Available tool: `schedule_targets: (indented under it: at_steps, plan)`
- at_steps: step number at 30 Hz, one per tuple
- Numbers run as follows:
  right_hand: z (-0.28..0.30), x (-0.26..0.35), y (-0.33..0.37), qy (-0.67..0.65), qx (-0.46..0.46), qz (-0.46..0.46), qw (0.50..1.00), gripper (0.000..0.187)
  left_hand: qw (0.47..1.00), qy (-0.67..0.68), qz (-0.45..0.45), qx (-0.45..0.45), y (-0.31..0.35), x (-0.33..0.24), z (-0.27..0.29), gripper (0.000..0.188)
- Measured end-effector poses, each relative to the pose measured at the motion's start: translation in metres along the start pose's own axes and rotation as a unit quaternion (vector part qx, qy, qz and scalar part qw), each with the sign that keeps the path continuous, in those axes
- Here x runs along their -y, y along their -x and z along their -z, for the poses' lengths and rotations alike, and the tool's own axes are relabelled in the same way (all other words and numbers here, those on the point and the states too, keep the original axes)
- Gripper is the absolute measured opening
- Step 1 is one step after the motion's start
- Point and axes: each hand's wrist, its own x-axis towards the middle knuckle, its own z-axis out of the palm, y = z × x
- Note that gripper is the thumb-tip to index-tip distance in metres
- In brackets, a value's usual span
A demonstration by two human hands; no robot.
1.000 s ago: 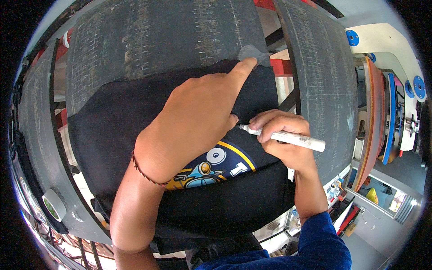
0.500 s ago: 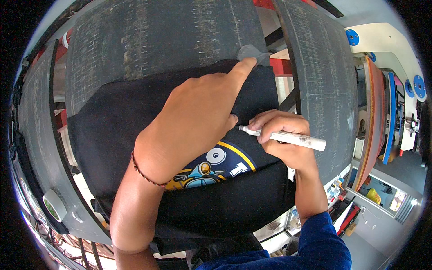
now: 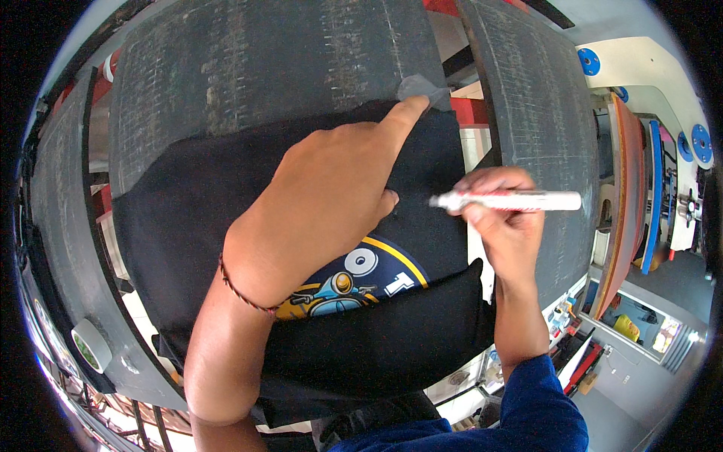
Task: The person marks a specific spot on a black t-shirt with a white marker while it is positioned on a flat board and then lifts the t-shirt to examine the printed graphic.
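Observation:
A black garment (image 3: 181, 196) lies over a worn grey board, bearing a round printed scooter design (image 3: 339, 292) in blue and yellow. Across the cloth rests my left hand (image 3: 312, 188), palm down. Its index finger stretches to a small translucent piece (image 3: 413, 84) at the cloth's far edge, and its thumb sits apart on the fabric; the other fingers are hidden. My right hand (image 3: 503, 226) grips a slim white marker pen (image 3: 542, 200), tip pointing left, over the garment's right side. The pen is blurred; whether its tip touches the cloth, I cannot tell.
The grey board (image 3: 279, 60) extends beyond the garment. Other grey boards flank it on the right (image 3: 542, 98) and left (image 3: 60, 173). A white roll with a green centre (image 3: 91, 345) stands at lower left. Framed panels (image 3: 621, 203) lean at the far right.
My right hand has moved right and slightly away from me with the marker pen, whose tip has left the spot beside my left thumb. My left hand has stayed in place.

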Motion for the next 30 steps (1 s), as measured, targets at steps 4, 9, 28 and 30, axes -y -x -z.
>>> schedule_targets:
  at_steps: [4,9,28,30]
  plan:
    - [-0.005,0.004,0.006,-0.042,-0.025,-0.081,0.996,0.024,1.0,-0.015,0.002,0.003,-0.002,-0.001,0.001,0.09]
    - [-0.007,0.003,0.012,-0.025,0.007,-0.076,0.997,0.024,0.998,-0.054,-0.002,-0.013,-0.001,-0.002,-0.005,0.089]
    - [-0.012,-0.004,0.008,0.17,0.026,-0.062,0.983,0.021,0.999,-0.039,0.012,0.004,-0.004,-0.004,0.0,0.085]
    - [-0.011,-0.006,0.007,0.192,0.038,-0.03,0.98,0.021,0.999,-0.038,0.016,0.008,-0.004,-0.005,0.0,0.085]
